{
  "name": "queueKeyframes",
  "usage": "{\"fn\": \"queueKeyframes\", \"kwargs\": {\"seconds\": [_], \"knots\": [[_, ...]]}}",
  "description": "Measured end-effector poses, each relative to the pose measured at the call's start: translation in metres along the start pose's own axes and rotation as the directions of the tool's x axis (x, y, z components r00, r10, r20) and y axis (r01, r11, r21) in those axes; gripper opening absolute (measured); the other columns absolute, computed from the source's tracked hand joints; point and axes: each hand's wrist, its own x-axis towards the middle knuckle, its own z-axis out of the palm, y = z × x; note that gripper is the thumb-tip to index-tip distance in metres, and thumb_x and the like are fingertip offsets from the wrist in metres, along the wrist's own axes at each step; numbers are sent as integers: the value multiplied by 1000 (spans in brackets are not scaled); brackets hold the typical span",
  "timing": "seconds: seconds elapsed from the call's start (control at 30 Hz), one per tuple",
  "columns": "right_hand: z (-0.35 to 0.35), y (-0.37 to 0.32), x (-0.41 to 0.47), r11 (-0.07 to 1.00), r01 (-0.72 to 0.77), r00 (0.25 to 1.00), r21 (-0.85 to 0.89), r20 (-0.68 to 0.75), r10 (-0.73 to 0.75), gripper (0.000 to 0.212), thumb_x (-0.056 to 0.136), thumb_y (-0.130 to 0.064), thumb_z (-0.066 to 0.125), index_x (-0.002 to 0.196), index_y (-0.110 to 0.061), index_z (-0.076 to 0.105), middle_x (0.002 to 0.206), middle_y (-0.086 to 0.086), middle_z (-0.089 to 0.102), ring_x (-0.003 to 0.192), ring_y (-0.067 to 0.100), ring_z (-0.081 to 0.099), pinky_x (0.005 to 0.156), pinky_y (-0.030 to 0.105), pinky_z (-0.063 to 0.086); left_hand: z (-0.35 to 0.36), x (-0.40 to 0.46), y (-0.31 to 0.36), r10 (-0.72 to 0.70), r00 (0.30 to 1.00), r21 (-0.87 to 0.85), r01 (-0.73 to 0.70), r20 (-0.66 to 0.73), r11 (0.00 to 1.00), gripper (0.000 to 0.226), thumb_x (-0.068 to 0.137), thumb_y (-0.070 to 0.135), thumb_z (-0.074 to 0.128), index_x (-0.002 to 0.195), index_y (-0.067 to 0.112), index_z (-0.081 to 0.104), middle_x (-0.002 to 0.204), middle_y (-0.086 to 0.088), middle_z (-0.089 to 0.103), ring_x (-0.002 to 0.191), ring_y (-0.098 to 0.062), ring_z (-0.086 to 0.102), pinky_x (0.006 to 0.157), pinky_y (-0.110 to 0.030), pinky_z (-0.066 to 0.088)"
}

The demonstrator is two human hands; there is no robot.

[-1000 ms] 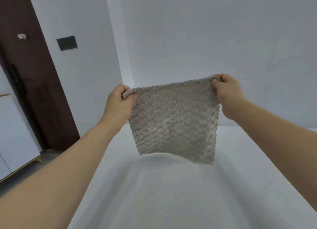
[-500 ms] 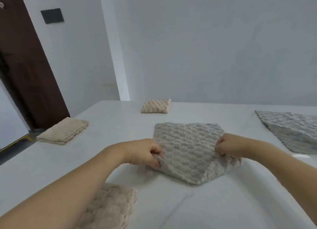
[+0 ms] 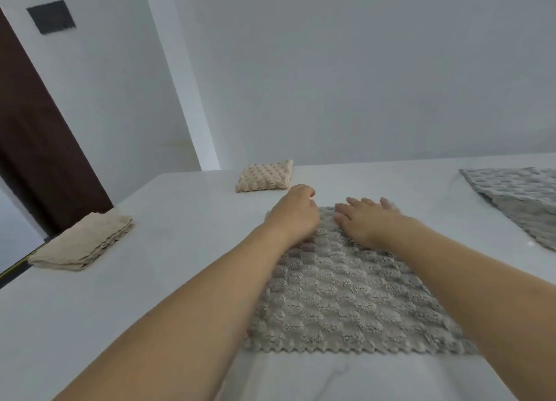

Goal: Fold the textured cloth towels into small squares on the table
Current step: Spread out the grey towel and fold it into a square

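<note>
A grey textured towel (image 3: pixel 340 298) lies spread flat on the white table (image 3: pixel 186 220), its scalloped near edge toward me. My left hand (image 3: pixel 296 214) rests on the towel's far left part with its fingers curled; whether it pinches the cloth is hidden. My right hand (image 3: pixel 365 220) lies flat on the far right part, fingers straight and blurred by motion. Both forearms reach over the towel and cover its side edges.
A small folded beige towel (image 3: pixel 264 176) sits at the far edge beyond my hands. A larger folded beige towel (image 3: pixel 82 242) lies near the table's left edge. An unfolded grey towel (image 3: pixel 517 199) is spread at the right. A dark door stands at the left.
The grey towel went from hanging in the air between my hands to lying flat on the table. Both hands slid to its far edge, and my right hand opened flat.
</note>
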Motion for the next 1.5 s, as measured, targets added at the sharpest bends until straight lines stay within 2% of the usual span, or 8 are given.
{"fn": "queueKeyframes", "kwargs": {"seconds": [0.07,0.17,0.53,0.67,0.8,0.97,1.4,1.5], "knots": [[19,7,13,1000,-21,999,-19,-30,20,57,101,-50,7,155,-31,6,163,-3,1,150,23,1,119,51,-2,30,16,-10,30,999,91,-33,29,995,51,105,24,27,154,13,22,163,-1,15,149,-16,15,120,-32,13],[28,17,29,1000,-7,998,22,-61,8,56,101,-49,7,155,-33,3,163,-6,-1,150,21,-2,120,49,-1,59,36,-30,-8,994,328,-27,105,944,58,104,43,14,157,22,11,165,1,7,151,-19,4,122,-42,2],[27,41,42,1000,-2,997,16,-75,3,58,101,-49,6,155,-28,0,163,-6,-5,149,14,-5,121,40,-3,49,51,-57,-89,989,383,38,115,923,61,103,46,9,157,19,2,165,2,-2,151,-16,-3,122,-39,-3],[19,72,33,987,-158,987,-24,-34,157,59,101,-47,5,155,-25,-3,163,-3,-7,149,19,-8,120,45,-8,33,36,-77,-197,975,394,141,104,908,62,103,46,9,157,16,0,165,-1,-5,151,-17,-5,121,-38,-4],[-4,71,24,933,-298,954,-202,-61,292,62,101,-44,6,155,-15,0,163,3,-7,148,25,-13,117,53,-13,11,39,-53,-277,961,601,213,15,771,64,103,43,10,155,6,3,164,-11,-1,151,-27,-3,121,-48,-6],[11,3,-17,999,-29,998,39,-47,31,59,103,-39,11,155,-14,0,163,2,-8,149,22,-7,120,50,-4,47,-6,-2,-7,995,363,-30,101,931,60,104,42,11,157,15,5,165,-2,1,151,-20,0,122,-43,-2],[15,52,-66,966,-255,967,-38,-24,254,60,101,-41,7,155,-16,-3,163,0,-9,149,22,-10,119,48,-7,13,-46,-60,-302,950,500,222,84,837,60,103,40,9,157,16,0,165,-1,-5,151,-20,-6,121,-44,-8],[7,24,-76,984,-176,978,-34,-123,171,60,102,-38,9,155,-13,-5,162,2,-14,148,22,-14,119,47,-10,18,-45,-26,-177,984,454,148,22,879,60,103,38,13,157,12,5,165,-6,2,151,-22,-3,122,-46,-6]]}}
